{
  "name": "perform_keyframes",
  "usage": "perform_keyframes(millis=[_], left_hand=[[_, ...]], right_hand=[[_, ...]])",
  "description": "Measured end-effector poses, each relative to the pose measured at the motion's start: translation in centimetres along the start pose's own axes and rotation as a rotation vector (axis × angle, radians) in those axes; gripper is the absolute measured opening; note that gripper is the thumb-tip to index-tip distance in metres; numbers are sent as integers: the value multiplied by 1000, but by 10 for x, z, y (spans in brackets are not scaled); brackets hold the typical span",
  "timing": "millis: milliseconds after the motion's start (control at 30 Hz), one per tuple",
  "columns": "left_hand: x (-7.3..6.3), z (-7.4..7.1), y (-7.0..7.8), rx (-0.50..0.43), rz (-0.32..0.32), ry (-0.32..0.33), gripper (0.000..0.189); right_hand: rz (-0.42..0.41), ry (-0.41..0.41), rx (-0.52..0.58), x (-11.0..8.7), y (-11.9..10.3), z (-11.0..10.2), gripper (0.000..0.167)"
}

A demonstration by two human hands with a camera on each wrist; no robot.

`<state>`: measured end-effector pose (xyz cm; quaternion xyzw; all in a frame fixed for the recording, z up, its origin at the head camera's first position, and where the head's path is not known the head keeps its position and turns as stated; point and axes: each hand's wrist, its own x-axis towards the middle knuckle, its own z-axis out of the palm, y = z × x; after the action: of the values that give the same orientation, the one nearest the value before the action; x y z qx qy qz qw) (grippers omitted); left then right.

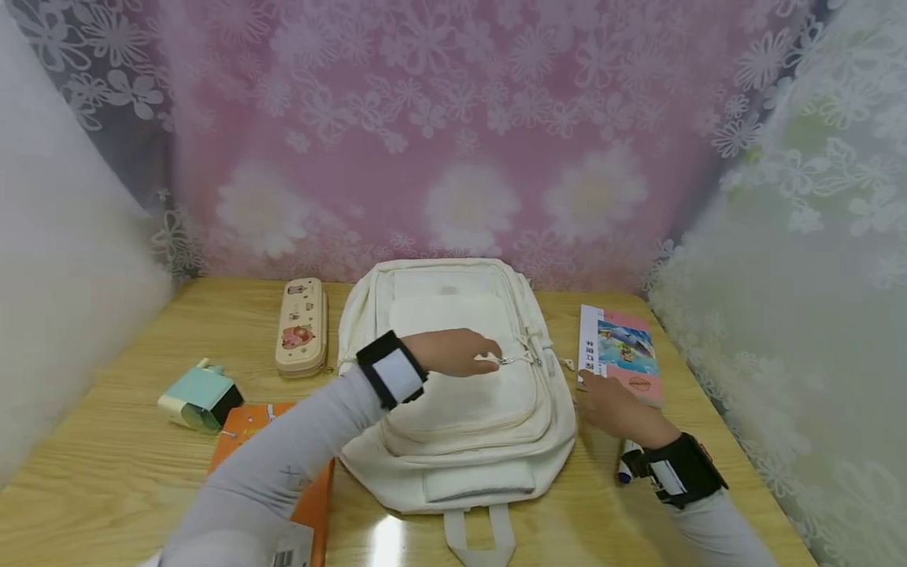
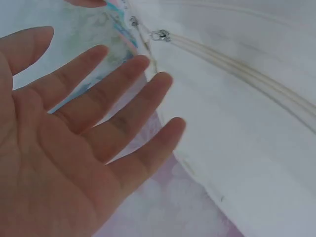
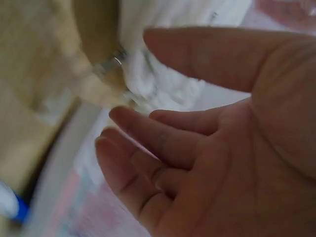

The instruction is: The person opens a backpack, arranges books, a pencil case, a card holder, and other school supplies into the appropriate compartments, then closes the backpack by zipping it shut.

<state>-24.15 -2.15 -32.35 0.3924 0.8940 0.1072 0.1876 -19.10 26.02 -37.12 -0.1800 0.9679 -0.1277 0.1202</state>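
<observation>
A white backpack [image 1: 453,409] lies on the wooden table, its handle strap [image 1: 499,535] toward the front. My left hand [image 1: 452,352] hovers over its front pocket, fingertips beside a metal zipper pull [image 1: 506,361]. In the left wrist view its fingers are spread and straight, apart from the zipper pull [image 2: 160,35], and nothing is in the palm. To the right of the bag, my right hand [image 1: 623,409] reaches over the near left corner of a pink booklet [image 1: 627,350]. The right wrist view is blurred; there the fingers bend loosely around nothing, the thumb held apart.
On the left stand a cream pencil case [image 1: 301,327] and a teal-and-yellow small object [image 1: 201,398]. An orange book [image 1: 315,504] lies partly under my left forearm. A marker with a blue end [image 1: 625,472] lies by my right wrist. Floral curtains [image 1: 453,142] enclose the table.
</observation>
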Motion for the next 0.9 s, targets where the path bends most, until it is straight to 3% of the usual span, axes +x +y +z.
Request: perform_keyframes(millis=[67,133,300,367,433,500,667,900], left_hand=[[21,6,6,63,13,10,39],[36,11,11,171,-20,12,40],[48,23,13,373,-219,-48,58],[51,30,11,392,-274,-45,64],[51,33,11,398,-290,-38,65],[51,35,10,399,-299,-27,65],[56,43,4,397,-310,-48,67],[65,51,-6,397,-307,-36,69]], right_hand=[[-14,-30,41,1,8,9,59],[-46,-45,77,6,13,17,59],[-18,-56,132,18,17,24,46],[30,-57,125,20,16,23,33],[60,-51,81,20,15,22,17],[90,-29,22,18,12,22,12],[101,8,-75,1,1,22,18],[114,-25,-29,-40,-33,13,29]])
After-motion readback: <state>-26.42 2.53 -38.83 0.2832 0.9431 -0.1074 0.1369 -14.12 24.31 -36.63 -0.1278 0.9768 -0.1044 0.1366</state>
